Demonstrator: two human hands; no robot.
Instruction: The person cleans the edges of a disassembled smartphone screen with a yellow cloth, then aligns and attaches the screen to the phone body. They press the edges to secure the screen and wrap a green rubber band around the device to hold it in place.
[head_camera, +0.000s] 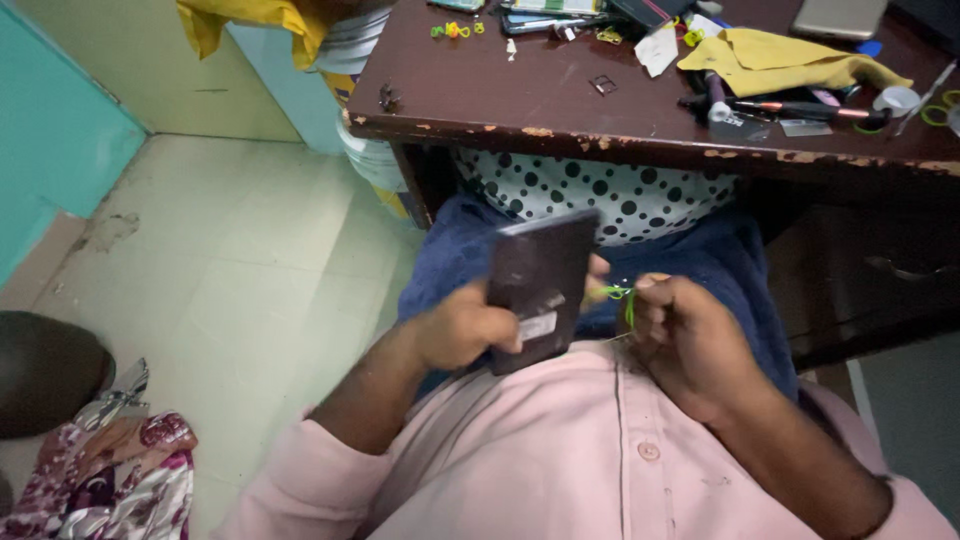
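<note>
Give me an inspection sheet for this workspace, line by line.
Surface: dark brown wooden desk, front edge chipped.
Job's things: dark flat rectangular phone-like device, back facing up; thin green looped tool beside its edge.
Clutter: yellow cloth, pens, small green rings, small parts on the desk.
Hands: left hand grips the device; right hand pinches the green tool.
Cables: nothing seen.
Surroundings: pale tiled floor, teal wall, floral fabric lower left, white bucket by the desk.
</note>
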